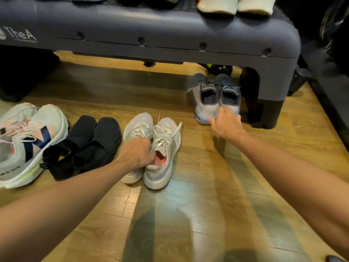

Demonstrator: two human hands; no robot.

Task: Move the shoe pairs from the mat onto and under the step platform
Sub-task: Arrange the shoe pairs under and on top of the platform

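A grey step platform (pixel 170 33) spans the top of the head view, with pale shoes (pixel 236 5) on its top. A grey-blue sneaker pair (pixel 211 93) stands on the wood floor at the platform's right leg, toes pointing under it. My right hand (pixel 225 122) rests on the heels of this pair, fingers bent over them. My left hand (pixel 137 153) grips the collars of a white laced sneaker pair (pixel 162 148) in the middle of the floor. Left of it stand a black ankle-boot pair (pixel 85 146) and a white-and-orange running pair (pixel 24 140).
Dark objects (pixel 219 68) lie under the platform behind the grey-blue pair. A dark block (pixel 22 72) sits at the platform's left end. Dark furniture (pixel 332 72) runs along the right edge. Bare wood floor (pixel 188 214) lies between me and the shoes.
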